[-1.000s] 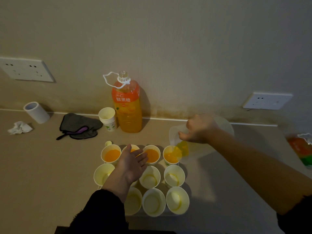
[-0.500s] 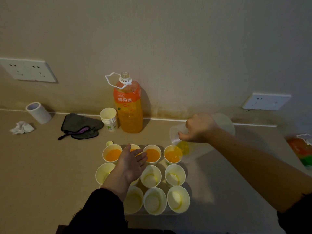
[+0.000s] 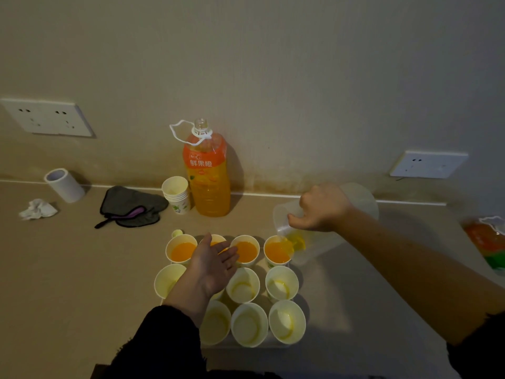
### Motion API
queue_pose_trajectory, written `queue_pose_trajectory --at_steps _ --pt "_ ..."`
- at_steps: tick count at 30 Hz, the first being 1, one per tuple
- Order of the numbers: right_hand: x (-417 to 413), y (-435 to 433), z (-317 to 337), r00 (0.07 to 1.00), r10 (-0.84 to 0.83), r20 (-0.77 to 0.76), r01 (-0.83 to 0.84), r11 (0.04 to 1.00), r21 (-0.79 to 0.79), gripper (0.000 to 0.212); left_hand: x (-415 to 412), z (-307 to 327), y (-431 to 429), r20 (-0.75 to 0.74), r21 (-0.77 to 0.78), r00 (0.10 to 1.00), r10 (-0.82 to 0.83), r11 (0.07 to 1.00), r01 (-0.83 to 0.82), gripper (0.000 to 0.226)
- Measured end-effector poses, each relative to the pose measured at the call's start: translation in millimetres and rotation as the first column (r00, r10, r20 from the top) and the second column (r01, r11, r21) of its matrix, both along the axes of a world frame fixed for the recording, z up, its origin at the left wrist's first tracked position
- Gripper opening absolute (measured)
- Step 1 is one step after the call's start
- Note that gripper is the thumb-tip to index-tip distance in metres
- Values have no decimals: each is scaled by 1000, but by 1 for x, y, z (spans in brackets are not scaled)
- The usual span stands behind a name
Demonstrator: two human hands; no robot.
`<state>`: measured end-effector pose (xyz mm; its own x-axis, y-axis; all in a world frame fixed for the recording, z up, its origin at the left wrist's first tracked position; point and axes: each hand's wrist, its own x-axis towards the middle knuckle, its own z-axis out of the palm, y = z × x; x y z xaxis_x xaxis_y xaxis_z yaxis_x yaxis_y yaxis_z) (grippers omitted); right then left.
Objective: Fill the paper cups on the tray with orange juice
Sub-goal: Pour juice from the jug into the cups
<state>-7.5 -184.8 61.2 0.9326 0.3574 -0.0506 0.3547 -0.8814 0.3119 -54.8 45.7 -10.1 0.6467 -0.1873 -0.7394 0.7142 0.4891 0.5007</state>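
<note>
Fingers (image 3: 295, 221) of the right hand (image 3: 323, 207) grip the tilted pitcher (image 3: 311, 247) (spout over a cup (image 3: 277, 253)); left hand's (image 3: 213, 265) lie straight.

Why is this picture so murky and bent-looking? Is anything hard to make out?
Head view: the light is dim and warm, darker towards the corners, and the wide lens slants the left wall socket. Head view: the clear jug gripped by the right hand is pale and faint-edged. Head view: the orange packet at the right edge is smeared, and the left hand covers part of a filled cup.
</note>
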Motion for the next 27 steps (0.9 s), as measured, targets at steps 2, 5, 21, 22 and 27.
queue_pose_trajectory --at_steps 2,5,21,22,27 --pt "-1 -1 0 1000 -5 4 5 1000 8 59 -1 0 -1 1 -1 1000 3 1000 -3 66" --pt "-2 -3 0 999 -31 12 31 999 22 59 -2 -1 0 4 -3 1000 8 1000 -8 66" --pt "7 -37 -3 975 -201 -90 219 928 302 58 2 0 0 8 -3 999 48 999 -48 65" --pt "8 -37 -2 973 -206 -100 227 922 314 57 2 0 1 9 0 999 48 999 -48 66" --pt "15 -29 7 978 -183 -101 207 916 343 57 4 -1 6 9 8 998 59 998 -59 66"
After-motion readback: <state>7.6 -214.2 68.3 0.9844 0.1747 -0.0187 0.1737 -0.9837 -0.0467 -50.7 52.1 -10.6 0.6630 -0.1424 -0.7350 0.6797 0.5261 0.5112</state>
